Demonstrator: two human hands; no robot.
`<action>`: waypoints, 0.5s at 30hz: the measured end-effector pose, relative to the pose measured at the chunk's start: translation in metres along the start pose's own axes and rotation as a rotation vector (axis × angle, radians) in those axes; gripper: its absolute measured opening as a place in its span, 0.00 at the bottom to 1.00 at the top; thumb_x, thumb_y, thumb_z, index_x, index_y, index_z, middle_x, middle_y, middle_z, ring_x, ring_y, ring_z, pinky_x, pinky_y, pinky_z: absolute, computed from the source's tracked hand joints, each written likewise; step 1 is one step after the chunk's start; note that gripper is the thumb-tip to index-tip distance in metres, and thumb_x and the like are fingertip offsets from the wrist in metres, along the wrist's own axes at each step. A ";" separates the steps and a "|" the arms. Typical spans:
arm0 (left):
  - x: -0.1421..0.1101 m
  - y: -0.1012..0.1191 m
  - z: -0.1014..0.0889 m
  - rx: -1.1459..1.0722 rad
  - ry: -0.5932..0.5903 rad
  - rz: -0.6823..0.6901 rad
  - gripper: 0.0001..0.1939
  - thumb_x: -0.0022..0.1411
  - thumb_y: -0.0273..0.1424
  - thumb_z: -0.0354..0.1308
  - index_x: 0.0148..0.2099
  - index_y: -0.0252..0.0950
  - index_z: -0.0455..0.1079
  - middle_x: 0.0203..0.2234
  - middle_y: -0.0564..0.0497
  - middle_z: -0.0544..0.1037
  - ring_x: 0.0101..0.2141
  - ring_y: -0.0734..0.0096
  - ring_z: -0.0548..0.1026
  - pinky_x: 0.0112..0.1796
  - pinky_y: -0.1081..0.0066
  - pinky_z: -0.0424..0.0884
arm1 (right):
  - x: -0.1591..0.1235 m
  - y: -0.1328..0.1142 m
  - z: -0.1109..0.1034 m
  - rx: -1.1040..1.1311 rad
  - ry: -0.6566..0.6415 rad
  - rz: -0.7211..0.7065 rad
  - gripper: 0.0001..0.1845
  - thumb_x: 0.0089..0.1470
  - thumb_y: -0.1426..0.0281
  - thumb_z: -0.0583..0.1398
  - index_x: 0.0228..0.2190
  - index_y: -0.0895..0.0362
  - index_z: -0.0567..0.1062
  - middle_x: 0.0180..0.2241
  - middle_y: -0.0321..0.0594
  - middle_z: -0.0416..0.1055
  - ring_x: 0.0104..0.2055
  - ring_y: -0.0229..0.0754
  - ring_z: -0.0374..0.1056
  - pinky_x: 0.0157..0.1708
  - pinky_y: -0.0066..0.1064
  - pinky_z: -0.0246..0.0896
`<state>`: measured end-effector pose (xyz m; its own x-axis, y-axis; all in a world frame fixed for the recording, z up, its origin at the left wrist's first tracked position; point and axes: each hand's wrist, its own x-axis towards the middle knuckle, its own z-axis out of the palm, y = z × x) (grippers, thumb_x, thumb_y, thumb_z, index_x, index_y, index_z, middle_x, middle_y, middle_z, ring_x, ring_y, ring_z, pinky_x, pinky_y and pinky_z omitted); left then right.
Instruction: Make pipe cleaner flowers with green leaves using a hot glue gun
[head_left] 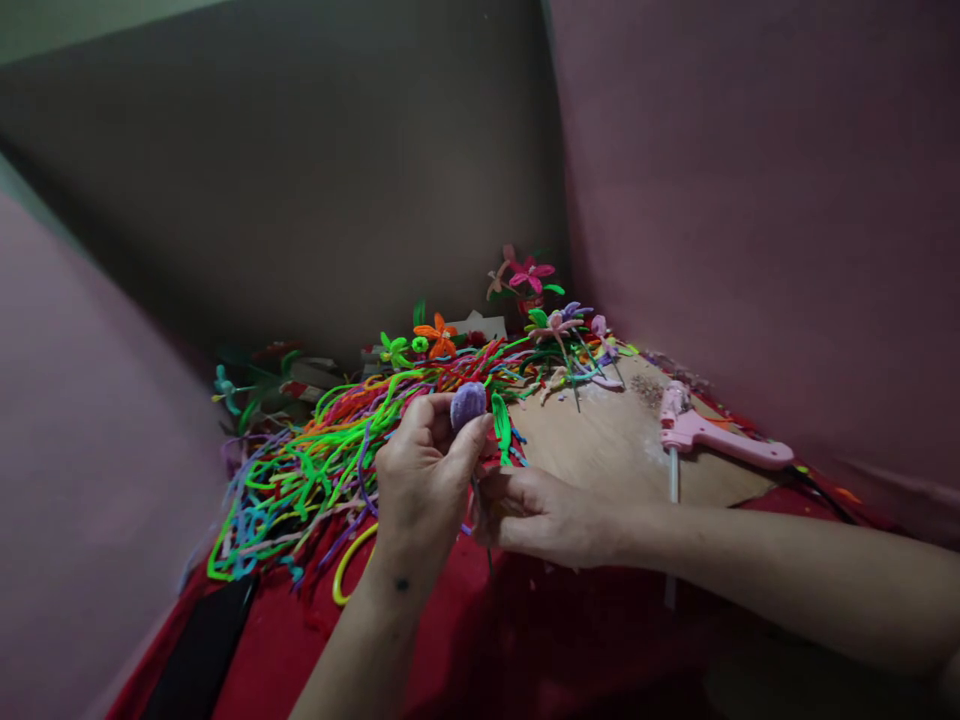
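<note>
My left hand (431, 455) is closed, pinching a rounded purple pipe-cleaner flower head (469, 404) between thumb and fingers. Just below it, my right hand (536, 512) has its fingers closed around a thin dark stem, whose lower end shows beneath the fingers. A looped green pipe-cleaner leaf (502, 425) stands right beside the flower head, above my right fingers; whether it is joined to the stem I cannot tell. Behind my left hand spreads a big heap of loose coloured pipe cleaners (322, 450).
A pink glue gun (720, 440) with a clear glue stick lies on a tan board (600, 440) at right. Finished pipe-cleaner flowers (559, 330) lie at the back, near a small potted one (531, 278). A black flat object (201, 650) rests on the red cloth (285, 660). Walls enclose the corner.
</note>
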<state>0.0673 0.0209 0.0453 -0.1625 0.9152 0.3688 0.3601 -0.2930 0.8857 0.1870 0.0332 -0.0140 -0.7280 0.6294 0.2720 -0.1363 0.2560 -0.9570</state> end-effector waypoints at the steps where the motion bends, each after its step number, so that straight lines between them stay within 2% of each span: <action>1: 0.001 0.000 0.000 0.002 -0.014 -0.014 0.11 0.53 0.34 0.62 0.38 0.35 0.68 0.25 0.51 0.78 0.24 0.70 0.77 0.26 0.72 0.73 | -0.001 -0.001 -0.001 -0.007 0.001 -0.014 0.07 0.48 0.73 0.55 0.21 0.58 0.61 0.24 0.32 0.57 0.28 0.33 0.53 0.29 0.27 0.54; 6: 0.003 0.002 -0.003 -0.064 -0.098 -0.079 0.12 0.53 0.34 0.62 0.38 0.33 0.68 0.23 0.52 0.77 0.25 0.68 0.78 0.25 0.72 0.73 | -0.006 -0.002 -0.005 0.068 0.004 0.070 0.11 0.50 0.71 0.55 0.19 0.58 0.62 0.22 0.31 0.56 0.27 0.32 0.52 0.28 0.26 0.51; 11: -0.001 0.003 -0.003 -0.137 -0.071 -0.087 0.12 0.51 0.33 0.64 0.37 0.33 0.68 0.24 0.52 0.78 0.25 0.70 0.77 0.27 0.74 0.73 | -0.005 0.002 -0.006 0.182 0.035 0.095 0.05 0.48 0.73 0.56 0.22 0.59 0.66 0.23 0.32 0.59 0.28 0.33 0.54 0.31 0.28 0.52; 15: -0.004 0.004 -0.003 -0.274 -0.076 -0.130 0.23 0.49 0.33 0.66 0.47 0.34 0.66 0.29 0.50 0.79 0.29 0.69 0.79 0.33 0.71 0.75 | -0.005 0.000 -0.006 0.146 0.075 0.089 0.09 0.49 0.74 0.56 0.20 0.58 0.63 0.21 0.31 0.55 0.26 0.32 0.51 0.28 0.27 0.49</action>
<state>0.0663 0.0155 0.0485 -0.1183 0.9649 0.2344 0.0782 -0.2263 0.9709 0.1944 0.0349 -0.0148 -0.6902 0.6989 0.1874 -0.1739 0.0913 -0.9805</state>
